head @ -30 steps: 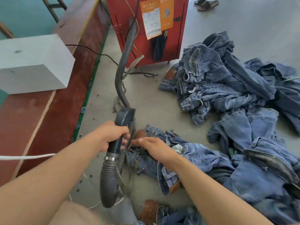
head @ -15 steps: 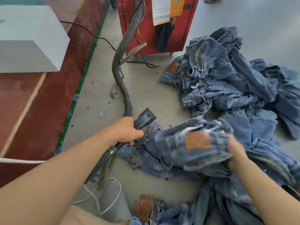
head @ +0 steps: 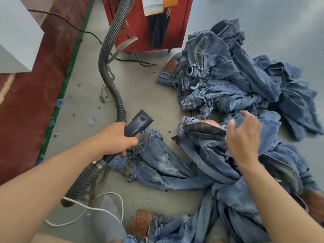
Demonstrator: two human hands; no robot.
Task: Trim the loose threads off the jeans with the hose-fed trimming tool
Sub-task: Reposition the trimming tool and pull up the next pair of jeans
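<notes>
My left hand (head: 115,139) grips the black trimming tool (head: 138,124) by its handle, nozzle pointing up and right, just above the frayed hem of a blue pair of jeans (head: 157,165) spread on the floor. The tool's ribbed grey hose (head: 107,55) loops from below my hand and back to the red machine (head: 150,21). My right hand (head: 244,139) hovers with fingers spread and relaxed over the bunched waistband end of the jeans (head: 201,137), holding nothing.
A large heap of blue jeans (head: 228,76) lies at the right, more jeans (head: 236,207) under my right arm. A white box (head: 15,37) stands on the red floor strip at left. A white cord (head: 98,209) and a black cable (head: 73,27) cross the grey floor.
My right hand has let go of the bunched jeans, which dropped to the floor, and now hovers open. My left hand with the tool stayed near the hem.
</notes>
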